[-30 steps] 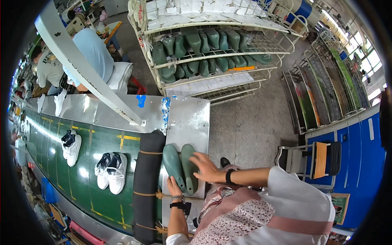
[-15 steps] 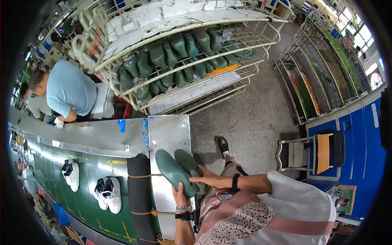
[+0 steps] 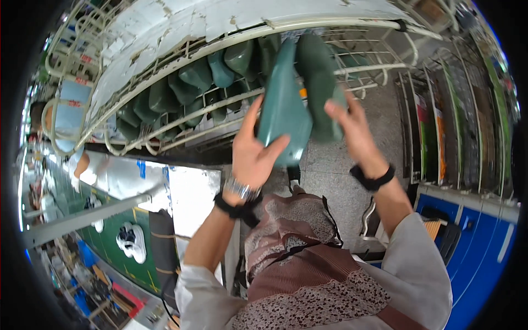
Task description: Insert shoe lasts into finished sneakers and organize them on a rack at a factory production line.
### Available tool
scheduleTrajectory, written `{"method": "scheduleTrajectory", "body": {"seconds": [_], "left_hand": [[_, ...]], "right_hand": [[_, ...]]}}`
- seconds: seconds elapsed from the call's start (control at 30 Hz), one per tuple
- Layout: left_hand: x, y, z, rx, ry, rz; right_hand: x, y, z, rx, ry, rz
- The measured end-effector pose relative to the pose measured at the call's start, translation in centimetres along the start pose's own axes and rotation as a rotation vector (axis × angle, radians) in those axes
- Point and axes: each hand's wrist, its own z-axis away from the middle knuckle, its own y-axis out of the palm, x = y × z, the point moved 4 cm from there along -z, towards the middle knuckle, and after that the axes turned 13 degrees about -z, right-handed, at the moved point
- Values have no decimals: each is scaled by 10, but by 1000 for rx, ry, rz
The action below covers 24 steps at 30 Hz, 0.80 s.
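A glossy green shoe last (image 3: 286,110) is gripped along its lower side by my left hand (image 3: 256,157), thumb across its near end. Close beside it, my right hand (image 3: 355,132) holds a darker green shoe last (image 3: 319,77) from the right, fingers partly hidden behind it. Both lasts are raised in front of a cream wire rack (image 3: 214,44), their far ends overlapping its rails. On the rack's shelf stands a row of other green shoe lasts (image 3: 162,99), leaning side by side.
Left of me, a green conveyor (image 3: 110,247) carries white sneakers (image 3: 132,242) beside a dark padded roll (image 3: 161,236). A metal table end (image 3: 195,187) lies below the rack. More racks (image 3: 456,121) and a blue panel (image 3: 473,247) stand at the right. A co-worker (image 3: 74,104) sits at far left.
Both hands have lifted the two lasts from above the metal table up and forward to the rack, and my hands have moved apart. My view has shifted closer to the rack.
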Motion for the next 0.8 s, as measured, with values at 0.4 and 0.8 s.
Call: {"method": "scheduleTrajectory", "body": {"seconds": [0.4,0.8], "left_hand": [[13,72,-122,-52,58,-465],[187,-256,12,-858,-463,-1033]], "right_hand": [[-4,-36,-244,-18,-178,574],[16,69,-99,52,-832,695]]}}
